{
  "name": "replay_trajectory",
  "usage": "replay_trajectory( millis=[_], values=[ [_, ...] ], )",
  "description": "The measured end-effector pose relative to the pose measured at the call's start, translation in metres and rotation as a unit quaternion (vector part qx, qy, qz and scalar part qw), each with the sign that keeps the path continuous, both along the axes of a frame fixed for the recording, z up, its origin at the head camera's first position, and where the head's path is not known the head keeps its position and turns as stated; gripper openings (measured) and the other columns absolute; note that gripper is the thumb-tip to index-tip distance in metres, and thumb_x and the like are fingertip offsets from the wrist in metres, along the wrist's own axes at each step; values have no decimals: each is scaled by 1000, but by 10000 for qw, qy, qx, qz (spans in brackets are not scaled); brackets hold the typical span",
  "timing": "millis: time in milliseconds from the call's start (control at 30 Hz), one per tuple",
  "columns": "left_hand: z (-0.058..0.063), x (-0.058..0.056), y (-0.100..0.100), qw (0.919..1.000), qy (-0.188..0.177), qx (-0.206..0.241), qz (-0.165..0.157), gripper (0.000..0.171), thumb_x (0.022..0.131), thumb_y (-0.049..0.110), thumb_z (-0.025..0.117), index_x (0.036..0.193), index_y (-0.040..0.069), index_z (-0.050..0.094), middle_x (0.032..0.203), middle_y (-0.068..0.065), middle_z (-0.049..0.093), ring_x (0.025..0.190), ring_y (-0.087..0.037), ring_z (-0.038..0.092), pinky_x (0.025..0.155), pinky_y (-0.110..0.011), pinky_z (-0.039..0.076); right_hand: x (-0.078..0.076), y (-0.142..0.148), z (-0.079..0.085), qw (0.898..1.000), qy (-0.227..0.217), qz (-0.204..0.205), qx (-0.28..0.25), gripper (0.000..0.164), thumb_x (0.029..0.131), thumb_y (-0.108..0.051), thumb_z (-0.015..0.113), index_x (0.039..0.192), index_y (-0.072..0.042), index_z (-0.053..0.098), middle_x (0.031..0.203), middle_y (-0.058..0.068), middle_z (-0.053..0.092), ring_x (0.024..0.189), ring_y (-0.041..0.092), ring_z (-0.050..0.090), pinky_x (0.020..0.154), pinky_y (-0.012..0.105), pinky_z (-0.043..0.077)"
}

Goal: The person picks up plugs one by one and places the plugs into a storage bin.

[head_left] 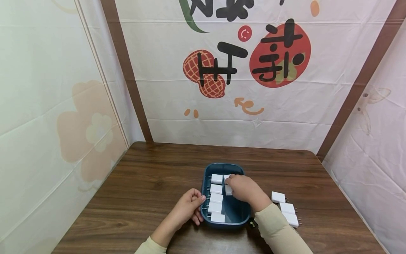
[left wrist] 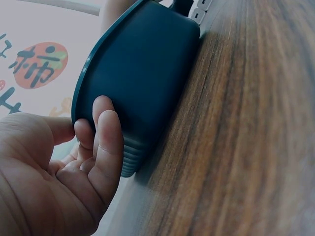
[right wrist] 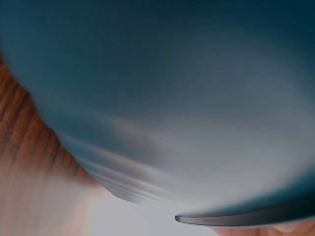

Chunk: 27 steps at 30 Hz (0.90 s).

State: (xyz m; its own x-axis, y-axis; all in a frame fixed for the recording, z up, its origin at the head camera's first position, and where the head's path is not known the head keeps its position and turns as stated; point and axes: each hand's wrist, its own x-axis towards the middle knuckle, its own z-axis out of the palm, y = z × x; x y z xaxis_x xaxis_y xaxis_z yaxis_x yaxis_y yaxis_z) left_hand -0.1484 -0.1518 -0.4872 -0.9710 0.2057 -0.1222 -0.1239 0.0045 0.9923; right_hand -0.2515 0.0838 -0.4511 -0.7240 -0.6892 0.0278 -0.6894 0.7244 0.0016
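Observation:
A dark blue plastic bin (head_left: 236, 211) stands on the table, with several white plug-in chargers (head_left: 216, 198) in a column along its left side, metal prongs facing left. My left hand (head_left: 187, 207) pinches the bin's left rim between thumb and fingers; in the left wrist view, fingers of this hand (left wrist: 64, 162) lie against the outer wall. My right hand (head_left: 245, 188) reaches over the right rim and grips a white charger (head_left: 226, 177) near the far end, its fingers partly hiding it. Another white charger (head_left: 228, 190) lies just below those fingers. The bin's outer wall (right wrist: 162, 98) fills most of the right wrist view.
Three more white chargers (head_left: 288, 208) lie on the brown wood-grain table (head_left: 152, 176) right of the bin, prongs facing right, beside the right sleeve (head_left: 279, 229). A printed white cloth (head_left: 177, 130) hangs behind the table's far edge, with more cloth at both sides.

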Motion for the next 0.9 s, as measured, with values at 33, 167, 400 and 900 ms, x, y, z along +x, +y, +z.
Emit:
replay_trajectory(
  millis=[33,167,400,900],
  values=[
    [0,0,0,10000,0,-5,-1,25,107,23,57,108,1,45,68,-8,62,51,-18,64,41,-27,53,0,0,1,10000,-13,-11,-17,26,93,-7,73,119,-11,72,109,5,70,77,11,59,73,32,60],
    [-1,-1,0,10000,-1,-19,7,26,107,24,57,109,1,45,69,-8,63,51,-18,64,41,-27,53,1,1,5,10000,-58,-10,-65,29,93,-8,73,122,-11,72,112,5,70,81,12,61,77,34,62],
    [-3,-3,0,10000,-19,-12,20,27,107,25,57,110,1,45,71,-11,64,51,-19,64,42,-28,54,3,3,14,10000,-35,43,-80,33,92,-11,75,124,-11,72,114,5,70,84,13,64,80,36,63],
    [-1,-2,2,10000,-64,-35,58,26,107,24,57,109,1,45,71,-12,63,51,-19,64,42,-28,54,11,23,45,9991,133,-127,-381,36,89,-17,80,124,-14,71,115,2,71,91,14,68,81,33,62]
  ],
)
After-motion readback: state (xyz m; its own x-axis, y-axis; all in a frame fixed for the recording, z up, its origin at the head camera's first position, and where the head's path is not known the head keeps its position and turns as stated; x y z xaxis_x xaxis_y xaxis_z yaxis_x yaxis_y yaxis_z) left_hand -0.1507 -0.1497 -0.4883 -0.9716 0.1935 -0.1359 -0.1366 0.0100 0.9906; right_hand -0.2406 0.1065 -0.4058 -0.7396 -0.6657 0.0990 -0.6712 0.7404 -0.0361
